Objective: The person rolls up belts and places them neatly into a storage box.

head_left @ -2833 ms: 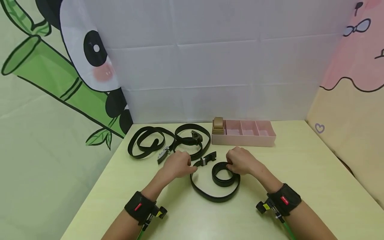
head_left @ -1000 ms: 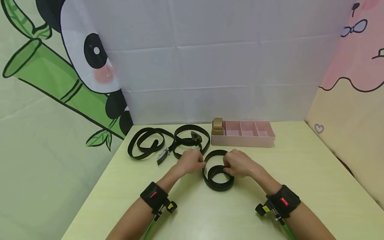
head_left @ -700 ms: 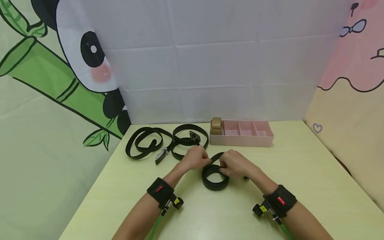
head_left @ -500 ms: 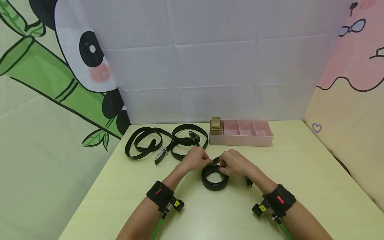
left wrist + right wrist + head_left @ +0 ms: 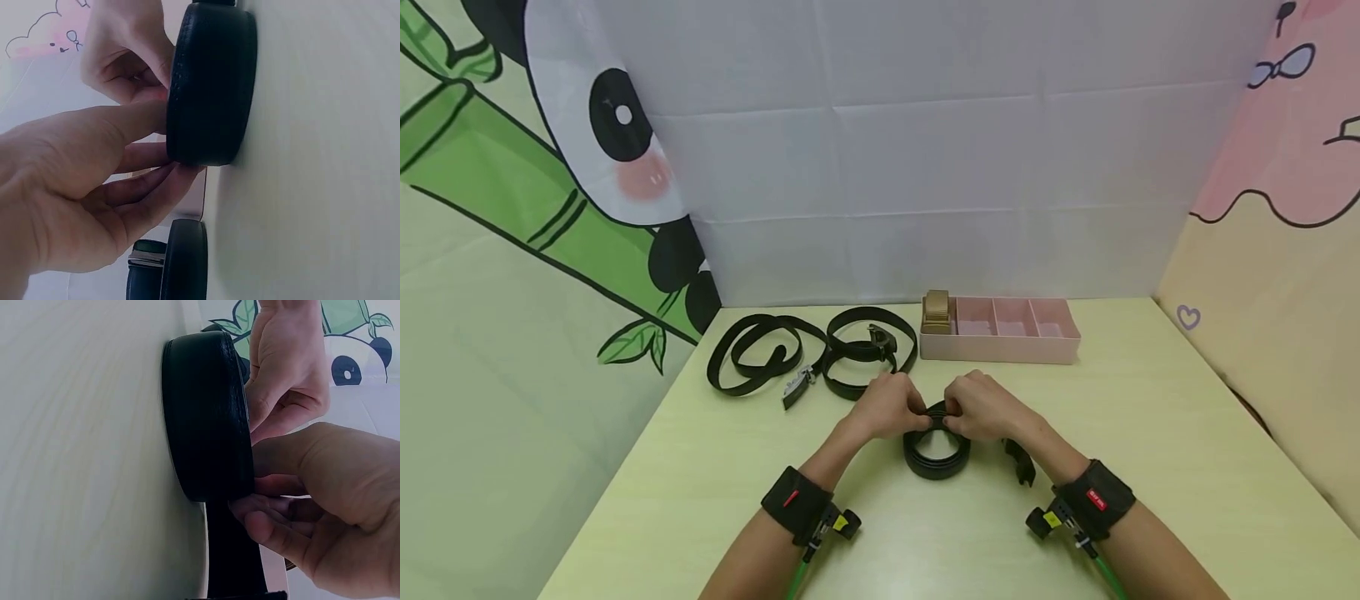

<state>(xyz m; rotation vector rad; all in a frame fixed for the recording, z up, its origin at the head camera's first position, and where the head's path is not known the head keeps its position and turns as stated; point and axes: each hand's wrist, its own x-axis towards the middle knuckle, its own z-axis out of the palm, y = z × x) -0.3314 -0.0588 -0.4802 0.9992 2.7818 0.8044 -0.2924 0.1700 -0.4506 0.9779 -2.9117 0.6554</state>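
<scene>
A black belt [image 5: 936, 472] is wound into a round coil, standing on its edge on the table in front of me. My left hand [image 5: 887, 406] pinches the coil's far left side between thumb and fingers. From the far right, my right hand [image 5: 987, 407] pinches the same band, its fingertips close to the left ones. The belt's loose end [image 5: 1021, 463] sticks out to the right, partly hidden under the right wrist. In the left wrist view the coil [image 5: 212, 87] shows its stitched edge; in the right wrist view a straight stretch of strap [image 5: 234, 550] runs off the coil.
Behind the left hand lie two more black belts in loose loops, one [image 5: 718, 358] near a silver buckle [image 5: 799, 386], one [image 5: 911, 337] with a dark buckle [image 5: 882, 340]. A pink divided box [image 5: 1000, 350] at the back holds a rolled tan belt [image 5: 936, 310] in its left compartment.
The large open loop of belt has been drawn in around the small roll, making one tight coil. My left hand moved right towards the right hand; the loose end swung to the right.
</scene>
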